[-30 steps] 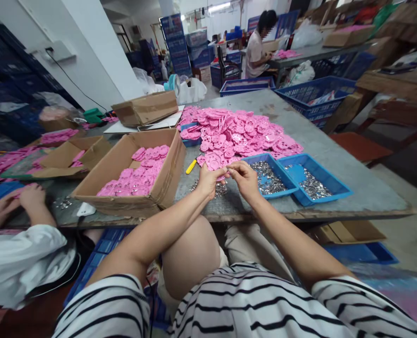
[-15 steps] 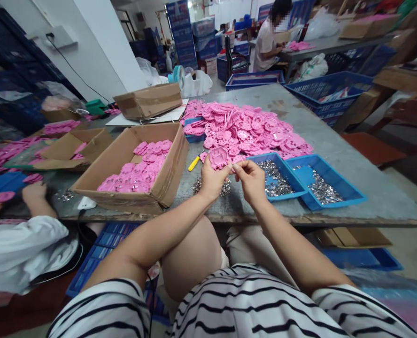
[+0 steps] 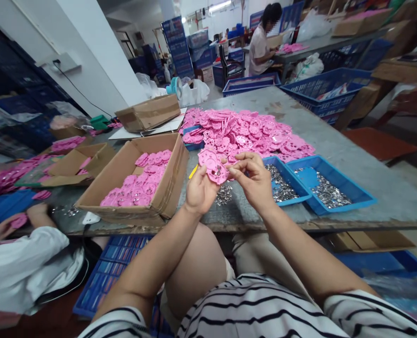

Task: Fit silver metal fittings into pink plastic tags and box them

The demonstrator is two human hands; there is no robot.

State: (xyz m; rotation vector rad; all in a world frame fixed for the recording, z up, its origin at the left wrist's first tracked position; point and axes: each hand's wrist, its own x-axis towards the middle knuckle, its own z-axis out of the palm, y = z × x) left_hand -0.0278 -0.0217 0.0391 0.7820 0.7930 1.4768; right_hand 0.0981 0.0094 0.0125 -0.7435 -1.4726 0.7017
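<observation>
My left hand (image 3: 198, 191) holds a pink plastic piece (image 3: 211, 162) with a scalloped edge and round recesses; a small shiny metal part shows on it. My right hand (image 3: 256, 180) is at the piece's right edge, thumb and forefinger pinched together. Anything between those fingertips is too small to make out. Below the hands lies a little heap of metal parts (image 3: 224, 194). A yellow handle (image 3: 193, 172) shows partly behind my left hand. Beyond the hands rises a large pile of similar pink pieces (image 3: 243, 129).
Two blue trays (image 3: 361, 203) of small metal parts stand right of my hands. On the left is a cardboard box (image 3: 124, 216) holding pink pieces. A co-worker's hand (image 3: 9, 225) at far left holds a pink piece. Another person (image 3: 259, 49) sits at a table behind.
The pink piece has turned and tilted in my left hand, so more of its face shows. My right hand's fingers have spread a little. The view has shifted slightly.
</observation>
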